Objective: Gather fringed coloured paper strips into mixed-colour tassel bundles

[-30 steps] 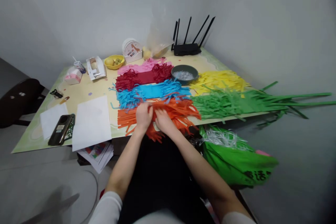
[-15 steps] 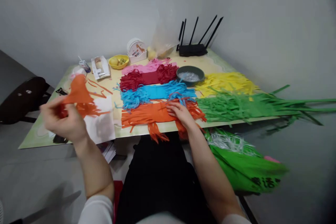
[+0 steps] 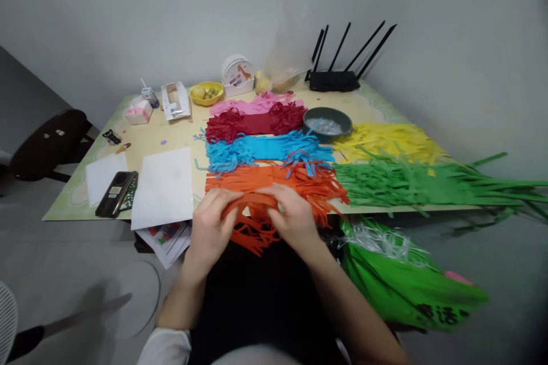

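Between my two hands hangs an orange fringed paper strip (image 3: 252,234), its loose fringe pointing down over the table's front edge. My left hand (image 3: 214,225) pinches one end of its upper band, and my right hand (image 3: 291,217) pinches the other. Just behind lies a spread of orange fringed paper (image 3: 317,185) on the table. Beyond it are rows of blue fringed paper (image 3: 265,149), dark red fringed paper (image 3: 257,124) and pink fringed paper (image 3: 252,105). To the right lie green fringed paper (image 3: 428,188) and yellow fringed paper (image 3: 394,140).
A dark bowl (image 3: 327,131) with clear material stands behind the yellow paper. At the back are a black router (image 3: 334,81) and a yellow fruit dish (image 3: 206,101). White sheets (image 3: 165,188) and a phone (image 3: 115,197) lie left. A green bag (image 3: 406,279) hangs below the table's right side.
My left hand has brought the orange fringed strip from the left side to the front middle. My right hand has left the orange paper on the table and taken the strip's other end.
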Tool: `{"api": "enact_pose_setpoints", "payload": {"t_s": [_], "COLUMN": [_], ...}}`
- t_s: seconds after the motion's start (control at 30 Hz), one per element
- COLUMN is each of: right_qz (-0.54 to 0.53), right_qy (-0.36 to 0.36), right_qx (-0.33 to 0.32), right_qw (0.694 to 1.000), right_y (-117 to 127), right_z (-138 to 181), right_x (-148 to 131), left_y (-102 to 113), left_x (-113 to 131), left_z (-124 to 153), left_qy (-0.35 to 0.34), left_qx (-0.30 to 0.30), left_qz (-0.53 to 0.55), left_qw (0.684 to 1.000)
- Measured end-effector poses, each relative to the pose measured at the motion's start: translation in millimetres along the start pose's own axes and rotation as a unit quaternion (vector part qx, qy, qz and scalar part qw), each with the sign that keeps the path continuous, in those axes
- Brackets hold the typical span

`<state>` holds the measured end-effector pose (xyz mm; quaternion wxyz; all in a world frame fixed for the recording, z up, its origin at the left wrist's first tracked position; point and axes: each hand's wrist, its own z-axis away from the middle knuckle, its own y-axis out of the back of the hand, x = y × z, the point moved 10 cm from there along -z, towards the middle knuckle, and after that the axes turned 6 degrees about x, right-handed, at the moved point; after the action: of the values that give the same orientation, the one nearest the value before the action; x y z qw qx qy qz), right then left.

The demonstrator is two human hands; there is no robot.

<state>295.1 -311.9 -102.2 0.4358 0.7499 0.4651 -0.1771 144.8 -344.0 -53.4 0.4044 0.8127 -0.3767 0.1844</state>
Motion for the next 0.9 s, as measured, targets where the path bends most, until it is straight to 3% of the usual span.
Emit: {"api": "enact_pose_setpoints", "payload": {"t_s": [0.1,0.23,0.37,0.47,0.63,0.9], "right_qz": [-0.030,-0.067,-0.092,-0.133,-0.221,-0.321], "right_qy": [-0.053,-0.090,-0.142,-0.167,-0.194,-0.219], "right_qx": [-0.068,-0.117,-0.135,-0.104,-0.041,-0.052], "right_qw": [0.996,0.987,0.976,0.971,0.955,0.920], "right_y": [14,29,25,27,34,28], "right_z": [-8,-16,-13,-10,-3,5], "right_x": [14,16,34,47,58,64], "left_y": [-5,-39,-54,-58,-49,-44], "left_x": [-17,-40,-59,-67,-71,-56], "left_z": [-4,-4,-3,0,-3,-2], "left_qy": [0.055,0.148,0.214,0.246,0.233,0.162], "left_qx": [-0.053,-0.170,-0.157,-0.153,-0.116,-0.200], "left_qz": [0.070,0.151,0.207,0.243,0.283,0.315], "left_qw": [0.995,0.963,0.942,0.926,0.923,0.913]}}
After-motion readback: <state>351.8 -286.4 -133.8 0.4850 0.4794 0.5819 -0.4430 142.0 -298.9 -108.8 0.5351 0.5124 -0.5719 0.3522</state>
